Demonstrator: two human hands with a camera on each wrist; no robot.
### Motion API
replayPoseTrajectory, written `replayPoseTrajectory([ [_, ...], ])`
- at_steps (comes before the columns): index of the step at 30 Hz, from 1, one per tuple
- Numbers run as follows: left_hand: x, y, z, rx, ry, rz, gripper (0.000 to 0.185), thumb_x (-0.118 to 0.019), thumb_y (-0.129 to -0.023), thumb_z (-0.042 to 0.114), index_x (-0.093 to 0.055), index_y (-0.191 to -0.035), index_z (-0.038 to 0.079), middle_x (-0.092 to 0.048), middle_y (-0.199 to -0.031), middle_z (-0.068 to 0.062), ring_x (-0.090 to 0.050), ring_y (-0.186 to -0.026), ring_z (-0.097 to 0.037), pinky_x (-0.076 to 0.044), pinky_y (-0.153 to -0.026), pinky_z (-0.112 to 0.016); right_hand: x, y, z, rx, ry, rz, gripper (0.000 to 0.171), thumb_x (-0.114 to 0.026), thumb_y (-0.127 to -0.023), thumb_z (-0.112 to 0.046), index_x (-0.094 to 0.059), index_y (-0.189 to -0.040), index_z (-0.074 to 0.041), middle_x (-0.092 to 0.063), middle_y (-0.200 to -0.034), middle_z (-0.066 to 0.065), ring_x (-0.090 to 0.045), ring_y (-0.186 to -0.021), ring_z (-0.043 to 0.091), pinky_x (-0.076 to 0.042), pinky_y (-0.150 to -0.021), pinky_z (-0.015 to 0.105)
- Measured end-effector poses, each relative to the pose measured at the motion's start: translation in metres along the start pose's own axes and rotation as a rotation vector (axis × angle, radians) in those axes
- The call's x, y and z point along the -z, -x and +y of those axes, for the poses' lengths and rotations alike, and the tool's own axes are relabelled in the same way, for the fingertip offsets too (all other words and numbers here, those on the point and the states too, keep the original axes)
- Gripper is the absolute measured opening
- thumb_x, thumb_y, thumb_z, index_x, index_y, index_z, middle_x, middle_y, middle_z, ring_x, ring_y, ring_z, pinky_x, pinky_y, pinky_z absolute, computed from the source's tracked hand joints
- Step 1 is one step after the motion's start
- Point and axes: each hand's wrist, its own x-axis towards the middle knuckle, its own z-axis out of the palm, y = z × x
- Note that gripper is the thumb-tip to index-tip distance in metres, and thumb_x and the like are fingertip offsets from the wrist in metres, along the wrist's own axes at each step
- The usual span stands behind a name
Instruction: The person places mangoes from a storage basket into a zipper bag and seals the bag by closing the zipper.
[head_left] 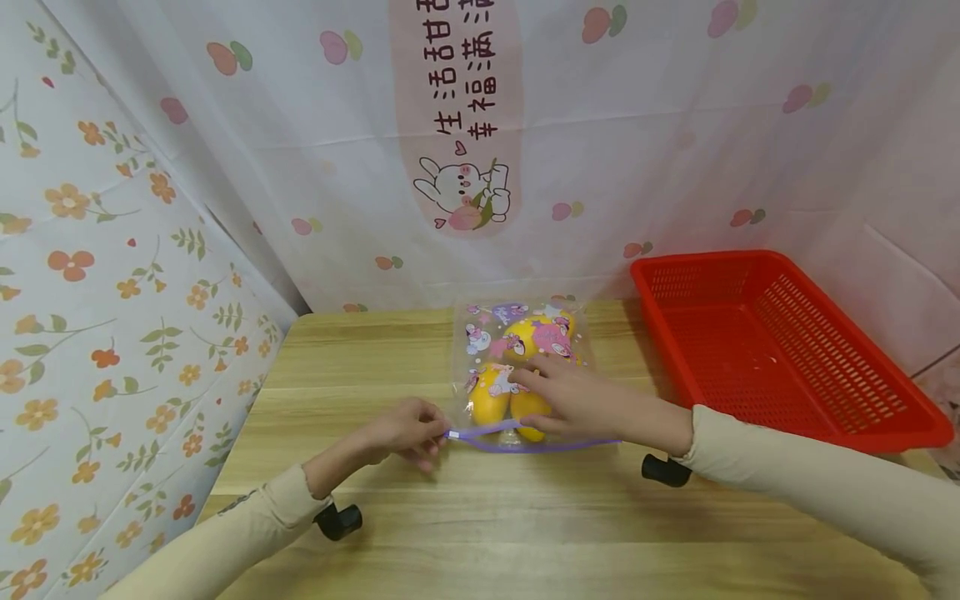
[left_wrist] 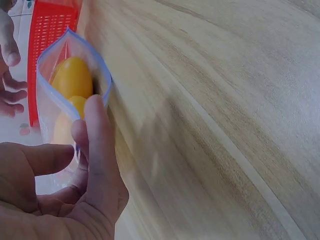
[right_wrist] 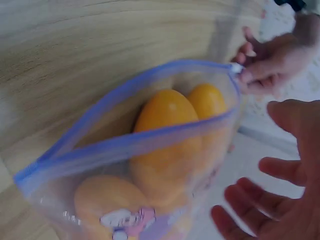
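Observation:
A clear zip bag (head_left: pixel 457 367) with a purple zip edge and cartoon prints lies on the table at the back. Inside it are several smooth yellow-orange mango-shaped fruits (right_wrist: pixel 167 112). Its mouth gapes in both wrist views. My left hand (head_left: pixel 408 433) pinches the left end of the zip, at the small white slider (right_wrist: pixel 236 68). Over the bag reaches my right hand (head_left: pixel 570 396), its fingers spread and loosely bent. In the right wrist view those fingers (right_wrist: pixel 282 170) stand beside the bag's printed side with nothing between them.
A red perforated plastic basket (head_left: pixel 675 367) stands on the right of the wooden table (head_left: pixel 480 517). Behind the bag hangs a white printed cloth (head_left: pixel 315 167), and a flowered cloth (head_left: pixel 97 333) covers the left side.

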Motion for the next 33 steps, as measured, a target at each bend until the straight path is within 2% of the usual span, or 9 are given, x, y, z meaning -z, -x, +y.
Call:
replayPoseTrajectory([
  [5, -0.003, -0.002, -0.001, 0.02, 0.024, -0.006, 0.021, -0.052, -0.105, 0.006, -0.059, -0.101, -0.012, -0.06, -0.083, -0.011, -0.058, -0.068, -0.015, -0.062, -0.063, -0.036, -0.02, -0.014, -0.004, 0.148, 0.134, 0.088, 0.048, -0.078, -0.09, -0.037, -0.063, -0.124, -0.006, -0.057, -0.107, 0.005, -0.055, -0.092, 0.021, -0.052, -0.076, 0.032],
  [8, -0.005, -0.004, -0.002, 0.022, 0.027, -0.002, 0.019, -0.052, -0.105, 0.006, -0.059, -0.1, -0.011, -0.06, -0.082, -0.01, -0.058, -0.069, -0.015, -0.061, -0.062, -0.036, -0.031, -0.021, -0.007, 0.2, 0.218, 0.095, 0.047, -0.079, -0.088, -0.041, -0.065, -0.118, -0.008, -0.055, -0.102, 0.003, -0.053, -0.088, 0.019, -0.05, -0.074, 0.031],
  [13, -0.006, -0.005, -0.001, 0.016, 0.028, 0.001, 0.018, -0.051, -0.105, 0.005, -0.058, -0.095, -0.008, -0.06, -0.081, -0.01, -0.058, -0.068, -0.015, -0.061, -0.063, -0.035, -0.047, -0.029, -0.011, 0.224, 0.384, 0.051, 0.05, -0.076, -0.088, -0.049, -0.065, -0.12, -0.012, -0.057, -0.106, 0.002, -0.054, -0.094, 0.02, -0.051, -0.076, 0.032],
  [18, -0.007, -0.006, -0.001, 0.012, 0.037, 0.006, 0.018, -0.052, -0.105, 0.005, -0.057, -0.095, -0.009, -0.06, -0.08, -0.009, -0.058, -0.067, -0.014, -0.061, -0.064, -0.035, -0.058, -0.036, -0.015, 0.243, 0.463, 0.082, 0.05, -0.074, -0.089, -0.052, -0.065, -0.119, -0.012, -0.061, -0.11, 0.002, -0.057, -0.096, 0.021, -0.051, -0.081, 0.035],
  [23, -0.006, -0.005, 0.0, 0.003, 0.036, 0.007, 0.02, -0.052, -0.105, 0.004, -0.058, -0.091, -0.008, -0.059, -0.078, -0.009, -0.058, -0.065, -0.013, -0.061, -0.064, -0.035, -0.068, -0.046, -0.018, 0.284, 0.55, 0.112, 0.043, -0.069, -0.093, -0.049, -0.069, -0.111, -0.01, -0.061, -0.106, 0.001, -0.058, -0.091, 0.02, -0.051, -0.076, 0.031],
  [28, -0.005, -0.004, 0.0, 0.0, 0.024, -0.006, 0.023, -0.051, -0.105, 0.004, -0.058, -0.086, -0.006, -0.058, -0.076, -0.007, -0.057, -0.063, -0.013, -0.061, -0.064, -0.034, -0.075, -0.056, -0.024, 0.339, 0.681, 0.132, 0.039, -0.068, -0.094, -0.052, -0.07, -0.101, -0.013, -0.062, -0.098, -0.001, -0.059, -0.087, 0.017, -0.051, -0.07, 0.026],
  [33, -0.006, -0.005, 0.0, 0.013, 0.012, -0.007, 0.024, -0.049, -0.106, 0.005, -0.058, -0.087, -0.007, -0.057, -0.075, -0.006, -0.056, -0.062, -0.012, -0.061, -0.063, -0.034, -0.077, -0.061, -0.033, 0.363, 0.751, 0.12, 0.031, -0.064, -0.099, -0.045, -0.073, -0.103, -0.015, -0.065, -0.096, -0.003, -0.059, -0.086, 0.015, -0.052, -0.069, 0.025],
])
